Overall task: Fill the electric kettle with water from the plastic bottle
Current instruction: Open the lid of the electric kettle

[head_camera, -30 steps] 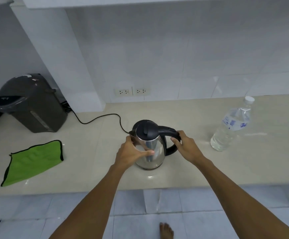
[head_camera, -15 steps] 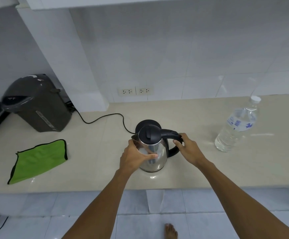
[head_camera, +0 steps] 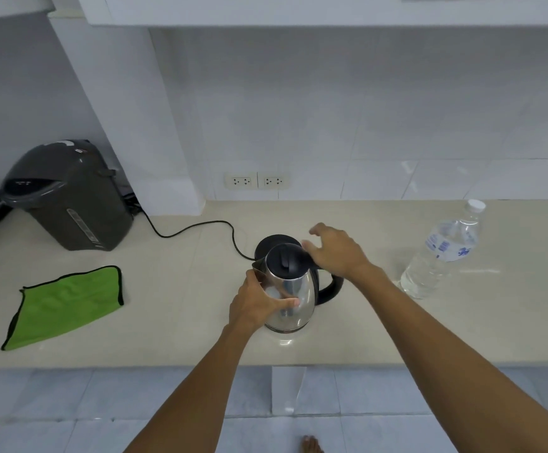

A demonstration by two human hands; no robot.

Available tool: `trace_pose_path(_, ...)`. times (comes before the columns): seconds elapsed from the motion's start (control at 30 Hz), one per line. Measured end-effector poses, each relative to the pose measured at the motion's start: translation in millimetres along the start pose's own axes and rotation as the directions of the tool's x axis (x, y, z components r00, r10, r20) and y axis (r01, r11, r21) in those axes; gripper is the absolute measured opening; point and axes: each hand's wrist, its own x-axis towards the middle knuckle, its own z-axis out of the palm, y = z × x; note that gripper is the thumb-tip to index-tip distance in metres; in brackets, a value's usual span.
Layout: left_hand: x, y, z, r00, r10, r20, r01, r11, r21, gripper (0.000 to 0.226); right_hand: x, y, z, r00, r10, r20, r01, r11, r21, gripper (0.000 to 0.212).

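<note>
Electric kettle (head_camera: 290, 291), stainless-steel body with black lid (head_camera: 286, 260) and black handle (head_camera: 328, 287), standing upright on the beige counter (head_camera: 181, 322) near its front edge and just in front of its black base (head_camera: 271, 244), from which a cord (head_camera: 197, 228) runs back toward the wall. The lid is down, so the step in hand appears to be opening the kettle; no water has been poured. Left hand (head_camera: 255, 305) wraps the steel body from the spout side, thumb across the front, steadying it. Right hand (head_camera: 336, 251) hovers over the lid's rear edge and the top of the handle with fingers spread and loosely curled, holding nothing; whether a fingertip touches the lid cannot be told. Plastic bottle (head_camera: 442, 253), clear, labelled, white cap on, holding water, stands upright well to the right, untouched. The next move probably calls for lifting the lid, then uncapping the bottle. Further left lie a green cloth (head_camera: 66, 304) and a dark thermo pot (head_camera: 66, 194).
</note>
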Motion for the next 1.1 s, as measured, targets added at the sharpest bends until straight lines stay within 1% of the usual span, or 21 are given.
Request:
trace_pose_path(0.1,1,0,-2,1.000,0.001,0.005,-0.002,0.999,0.041,0.119,-3,-26,19,0.999,-0.049,0.009,0.049,0.998,-0.036,0.055)
trace_pose_path(0.17,2,0,-3,1.000,0.011,0.011,-0.012,0.996,0.088,0.117,-6,-34,32,0.998,-0.063,-0.016,0.061,0.994,-0.095,0.058)
trace_pose_path(0.27,3,-3,-4,1.000,0.025,0.015,-0.027,0.994,0.106,0.112,-7,-37,44,0.995,-0.080,-0.064,0.069,0.984,-0.162,0.054)
trace_pose_path(0.37,4,-6,-3,0.999,0.035,0.020,-0.036,0.995,0.090,0.114,-6,-36,48,0.993,-0.076,-0.086,0.063,0.987,-0.151,0.049)
trace_pose_path(0.7,6,-8,0,1.000,0.016,0.007,-0.017,0.996,0.090,0.115,-6,-38,50,0.986,-0.087,-0.146,0.071,0.992,-0.107,0.042)
trace_pose_path(0.87,5,-8,0,1.000,0.011,0.010,-0.012,0.997,0.082,0.116,-8,-41,48,0.987,-0.105,-0.120,0.085,0.983,-0.162,0.038)
trace_pose_path(0.97,4,-7,-1,1.000,0.016,0.014,-0.017,0.997,0.081,0.114,-7,-41,44,0.992,-0.092,-0.090,0.076,0.984,-0.161,0.034)
trace_pose_path(1.03,4,-7,-2,1.000,0.018,0.016,-0.019,0.997,0.078,0.114,-6,-41,39,0.993,-0.074,-0.090,0.063,0.991,-0.114,0.034)
trace_pose_path(1.1,4,-7,-3,1.000,0.022,0.019,-0.023,0.997,0.074,0.117,-5,-39,34,0.995,-0.054,-0.089,0.053,0.998,-0.017,0.035)
